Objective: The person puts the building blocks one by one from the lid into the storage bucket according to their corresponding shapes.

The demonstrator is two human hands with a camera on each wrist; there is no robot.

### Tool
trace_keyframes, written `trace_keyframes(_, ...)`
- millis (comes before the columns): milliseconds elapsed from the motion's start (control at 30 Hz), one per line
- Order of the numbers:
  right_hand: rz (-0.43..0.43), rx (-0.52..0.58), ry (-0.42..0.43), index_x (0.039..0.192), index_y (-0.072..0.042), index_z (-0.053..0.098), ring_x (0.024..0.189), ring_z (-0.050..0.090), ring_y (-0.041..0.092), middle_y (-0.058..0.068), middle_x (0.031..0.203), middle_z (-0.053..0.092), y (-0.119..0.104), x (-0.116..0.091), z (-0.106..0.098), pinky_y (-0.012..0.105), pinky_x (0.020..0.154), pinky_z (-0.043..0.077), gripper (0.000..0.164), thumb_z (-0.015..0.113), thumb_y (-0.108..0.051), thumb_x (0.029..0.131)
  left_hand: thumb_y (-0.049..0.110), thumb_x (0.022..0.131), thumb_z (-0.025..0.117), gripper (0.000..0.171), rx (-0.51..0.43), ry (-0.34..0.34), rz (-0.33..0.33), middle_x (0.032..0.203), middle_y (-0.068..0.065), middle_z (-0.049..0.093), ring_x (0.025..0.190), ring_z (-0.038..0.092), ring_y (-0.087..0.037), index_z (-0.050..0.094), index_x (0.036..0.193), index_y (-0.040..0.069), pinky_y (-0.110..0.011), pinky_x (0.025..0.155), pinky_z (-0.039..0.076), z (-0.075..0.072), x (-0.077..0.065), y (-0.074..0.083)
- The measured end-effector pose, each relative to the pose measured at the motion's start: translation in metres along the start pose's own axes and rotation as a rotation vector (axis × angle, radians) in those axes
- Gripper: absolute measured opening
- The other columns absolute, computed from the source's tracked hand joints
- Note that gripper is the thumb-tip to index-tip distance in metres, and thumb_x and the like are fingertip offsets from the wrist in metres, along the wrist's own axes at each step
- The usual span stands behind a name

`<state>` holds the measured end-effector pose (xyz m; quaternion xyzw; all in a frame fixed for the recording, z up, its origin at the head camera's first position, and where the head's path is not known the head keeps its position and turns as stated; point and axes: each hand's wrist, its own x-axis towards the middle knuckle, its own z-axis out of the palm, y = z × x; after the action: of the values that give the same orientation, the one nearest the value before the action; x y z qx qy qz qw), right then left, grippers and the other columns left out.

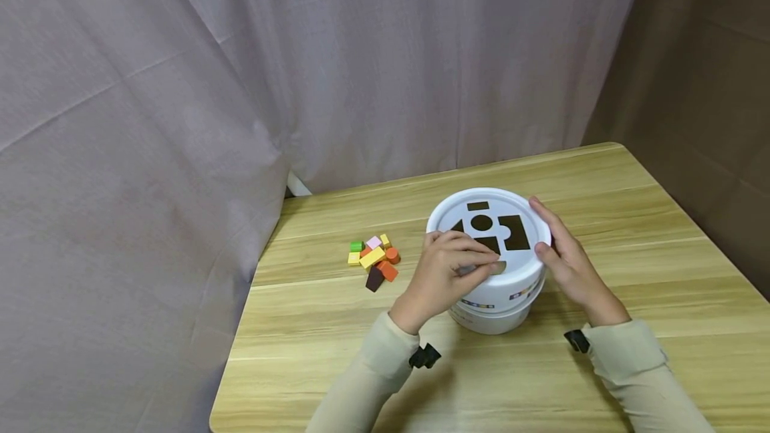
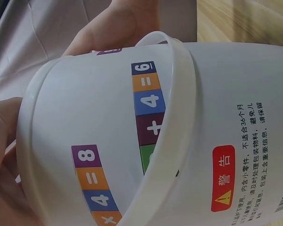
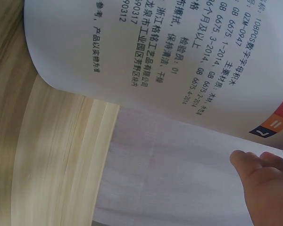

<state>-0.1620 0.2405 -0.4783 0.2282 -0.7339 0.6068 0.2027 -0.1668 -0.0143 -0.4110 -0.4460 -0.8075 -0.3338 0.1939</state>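
Observation:
A white round bucket [image 1: 490, 319] stands on the wooden table, topped by a white lid [image 1: 520, 204] with several dark cut-outs of different shapes. Over the near left of the lid, my left hand [image 1: 444, 269] bends its fingers toward the thumb, and a small olive-brown piece [image 1: 498, 267] shows at the fingertips. My right hand [image 1: 571, 269] grips the lid's right edge, thumb on top near the front and fingers farther back along the rim. The left wrist view shows the bucket's handle [image 2: 181, 94] slanting across its printed side.
To the left of the bucket lies a pile of small coloured blocks [image 1: 373, 257], in yellow, orange, green, pink and dark brown. Grey cloth [image 1: 373, 72] hangs behind the table's back edge. A brown cloth [image 1: 704, 85] hangs on the right.

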Motion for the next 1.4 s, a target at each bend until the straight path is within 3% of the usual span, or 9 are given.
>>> trace_keyframes(200,0.028,0.009,-0.009,0.166,-0.007,0.032,0.151,0.036,0.009,0.022,0.169,0.03,-0.001,0.0,-0.001,0.017,0.117,0.03,0.062,0.052,-0.005,0.106,0.025,0.092,0.085,0.016,-0.031,0.103,-0.015,0.112,0.008,0.079,0.119,0.064,-0.011,0.085,0.106,0.016,-0.036,0.102,0.038,-0.004,-0.008,-0.003)
trace_keyframes(400,0.054,-0.008,-0.011,0.165,-0.007,0.033,0.153,0.033,0.007,0.019,0.172,0.025,-0.004,0.001,-0.002,0.016,0.117,0.03,0.07,0.052,0.006,0.099,0.017,0.092,0.083,0.013,-0.089,0.257,-0.064,0.112,0.001,0.08,0.115,0.067,-0.015,0.085,0.103,0.01,-0.042,0.101,0.039,-0.012,-0.03,-0.014)
trace_keyframes(533,0.057,-0.006,-0.011,0.165,-0.007,0.035,0.154,0.03,0.008,0.019,0.172,0.024,-0.007,0.0,-0.001,0.017,0.117,0.029,0.071,0.053,0.006,0.098,0.015,0.092,0.083,0.013,-0.032,0.31,-0.131,0.11,-0.001,0.08,0.111,0.069,-0.019,0.084,0.103,0.009,-0.048,0.099,0.039,-0.022,-0.053,-0.036)
trace_keyframes(767,0.026,-0.026,-0.015,0.163,-0.004,0.036,0.158,0.026,0.011,0.018,0.172,0.025,-0.007,0.0,-0.001,0.018,0.12,0.027,0.069,0.054,0.008,0.098,0.013,0.09,0.085,0.017,0.084,0.342,-0.323,0.11,-0.006,0.08,0.107,0.069,-0.028,0.083,0.106,0.007,-0.053,0.094,0.034,-0.051,-0.089,-0.088)
trace_keyframes(867,0.027,-0.019,-0.016,0.163,-0.003,0.036,0.158,0.026,0.011,0.017,0.172,0.025,-0.007,0.0,-0.002,0.019,0.12,0.027,0.069,0.054,0.009,0.098,0.013,0.09,0.085,0.018,0.133,0.325,-0.385,0.109,-0.008,0.08,0.106,0.069,-0.03,0.083,0.107,0.007,-0.056,0.095,0.036,-0.057,-0.103,-0.104)
trace_keyframes(1000,0.023,-0.024,-0.018,0.163,-0.003,0.036,0.157,0.028,0.011,0.016,0.172,0.026,-0.006,0.0,-0.003,0.019,0.12,0.027,0.068,0.053,0.009,0.098,0.017,0.092,0.084,0.023,0.215,0.214,-0.472,0.113,-0.008,0.079,0.11,0.067,-0.032,0.082,0.112,0.008,-0.059,0.099,0.035,-0.054,-0.119,-0.12)
trace_keyframes(1167,0.019,-0.024,-0.026,0.164,-0.004,0.035,0.156,0.029,0.01,0.013,0.173,0.026,-0.005,0.0,-0.003,0.018,0.119,0.028,0.068,0.053,0.008,0.099,0.024,0.092,0.085,0.03,0.312,0.076,-0.568,0.119,-0.008,0.078,0.114,0.068,-0.033,0.08,0.117,0.009,-0.057,0.098,0.036,-0.041,-0.136,-0.137)
trace_keyframes(1400,0.025,0.058,0.003,0.162,-0.002,0.038,0.155,0.032,0.011,0.014,0.172,0.029,-0.006,0.001,0.0,0.018,0.118,0.03,0.068,0.054,0.011,0.097,0.028,0.091,0.086,0.031,0.353,0.0,-0.647,0.114,-0.008,0.079,0.108,0.069,-0.033,0.081,0.118,0.013,-0.057,0.094,0.038,-0.023,-0.151,-0.145)
